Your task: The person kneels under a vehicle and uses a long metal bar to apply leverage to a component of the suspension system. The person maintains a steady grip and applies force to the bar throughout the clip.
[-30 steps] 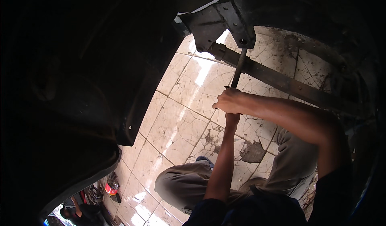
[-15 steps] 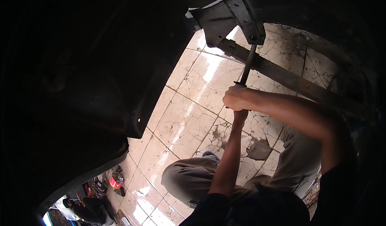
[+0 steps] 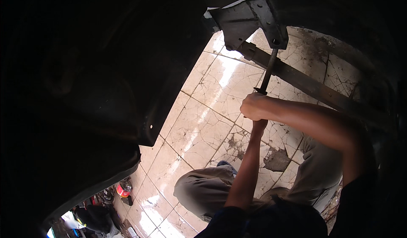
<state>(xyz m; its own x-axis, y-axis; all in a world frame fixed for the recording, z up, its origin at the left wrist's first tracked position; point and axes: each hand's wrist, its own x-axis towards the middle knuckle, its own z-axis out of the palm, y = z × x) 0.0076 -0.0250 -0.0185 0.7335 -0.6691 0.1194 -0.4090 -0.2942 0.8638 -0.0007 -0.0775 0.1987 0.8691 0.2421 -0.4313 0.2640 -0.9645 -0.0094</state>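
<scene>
Both my hands are wrapped round the lower end of a dark metal rod with a collar (image 3: pixel 266 79), one hand above the other. My right hand (image 3: pixel 253 106) is closed just below the collar, its forearm reaching across from the right. Beneath it, my left hand (image 3: pixel 259 124) is partly hidden, its arm rising from below. The rod slants upward to a dark metal bracket with holes (image 3: pixel 267 22), its top end meeting the bracket's lower corner. Whether it goes into the hole there I cannot tell. What lies inside my grip is hidden.
A metal bar (image 3: pixel 303 79) runs diagonally behind the rod. Dark vehicle bodywork (image 3: pixel 85 89) encloses the left and top. Below are cracked floor tiles (image 3: pixel 203 128) with a broken patch (image 3: pixel 277 159). At lower left are a red container (image 3: pixel 124 189) and another person (image 3: pixel 93 219).
The bracket, rod and my hands all sit slightly farther right in the picture; the view has shifted. My grip looks the same. The other person at lower left has changed posture.
</scene>
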